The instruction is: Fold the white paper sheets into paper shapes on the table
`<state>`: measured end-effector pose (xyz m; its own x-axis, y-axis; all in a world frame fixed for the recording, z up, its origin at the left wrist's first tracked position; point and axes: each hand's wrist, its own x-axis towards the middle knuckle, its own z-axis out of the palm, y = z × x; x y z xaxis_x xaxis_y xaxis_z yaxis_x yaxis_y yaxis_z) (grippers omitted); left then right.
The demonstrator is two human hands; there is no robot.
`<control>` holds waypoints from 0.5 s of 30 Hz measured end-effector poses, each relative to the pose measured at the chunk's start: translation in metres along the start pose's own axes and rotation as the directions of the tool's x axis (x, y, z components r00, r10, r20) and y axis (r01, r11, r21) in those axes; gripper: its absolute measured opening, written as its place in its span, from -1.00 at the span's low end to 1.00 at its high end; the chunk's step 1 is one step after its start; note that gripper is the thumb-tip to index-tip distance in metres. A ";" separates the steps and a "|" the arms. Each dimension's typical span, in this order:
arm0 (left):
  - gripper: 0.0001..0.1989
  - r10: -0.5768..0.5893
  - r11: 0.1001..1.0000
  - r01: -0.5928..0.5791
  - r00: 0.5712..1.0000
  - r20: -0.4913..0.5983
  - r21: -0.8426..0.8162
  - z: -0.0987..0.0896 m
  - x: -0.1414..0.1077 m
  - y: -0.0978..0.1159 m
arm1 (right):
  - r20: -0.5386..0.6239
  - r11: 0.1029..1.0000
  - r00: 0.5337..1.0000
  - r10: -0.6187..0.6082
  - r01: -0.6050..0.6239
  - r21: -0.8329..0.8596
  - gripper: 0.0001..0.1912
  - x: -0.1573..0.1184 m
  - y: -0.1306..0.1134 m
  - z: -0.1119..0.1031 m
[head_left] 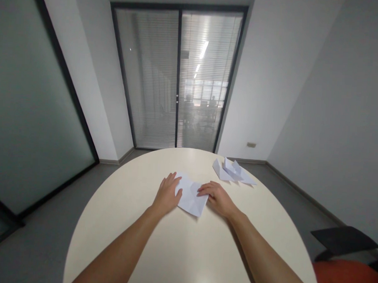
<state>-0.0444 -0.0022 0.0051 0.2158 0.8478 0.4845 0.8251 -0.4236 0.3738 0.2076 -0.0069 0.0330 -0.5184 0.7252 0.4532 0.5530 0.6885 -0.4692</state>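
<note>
A creased sheet of white paper [188,196] lies on the round cream table [184,249], with its near corner slightly raised. My left hand [168,193] rests at the sheet's left edge, fingers apart, the thumb and fingertips touching the paper. On the right side, my right hand [216,195] grips the sheet's edge, its fingers on top and the thumb partly hidden beneath. Folded white paper pieces [233,170] stand close together near the table's far right edge.
An orange and black chair [349,273] is at the lower right, beside the table. Behind the table are glass doors with blinds [179,78] in a dark frame. A dark-framed glass panel [37,101] stands at the left.
</note>
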 end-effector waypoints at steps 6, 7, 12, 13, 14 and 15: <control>-0.45 0.018 0.994 -0.048 0.959 0.284 0.098 0.003 -0.010 0.003 | 0.083 0.986 0.983 0.166 -0.166 -0.013 -0.57 -0.001 -0.022 -0.009; -0.45 0.035 0.991 -0.068 0.961 0.274 0.114 0.001 -0.011 0.006 | 0.080 0.983 0.980 0.183 -0.179 -0.050 -0.60 0.000 -0.028 -0.010; -0.62 0.097 0.970 -0.132 0.980 0.174 0.203 -0.008 -0.012 0.029 | 0.042 0.981 0.981 0.189 -0.186 -0.063 -0.51 0.005 -0.053 0.006; -0.69 0.075 0.967 -0.110 0.985 0.157 0.229 -0.008 -0.011 0.032 | 0.046 0.982 0.981 0.187 -0.185 -0.046 -0.49 0.005 -0.054 0.012; -0.75 0.054 0.965 -0.088 0.988 0.144 0.247 -0.008 -0.010 0.034 | 0.061 0.979 0.978 0.199 -0.196 -0.047 -0.47 0.004 -0.054 0.019; -0.79 0.042 0.965 -0.076 0.989 0.139 0.251 -0.007 -0.010 0.034 | 0.105 0.978 0.973 0.207 -0.202 -0.057 -0.44 0.003 -0.052 0.026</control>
<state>-0.0219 -0.0270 0.0189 0.3208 0.8654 0.3849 0.9108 -0.3934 0.1253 0.1606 -0.0404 0.0394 -0.4582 0.8489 0.2635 0.6829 0.5260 -0.5069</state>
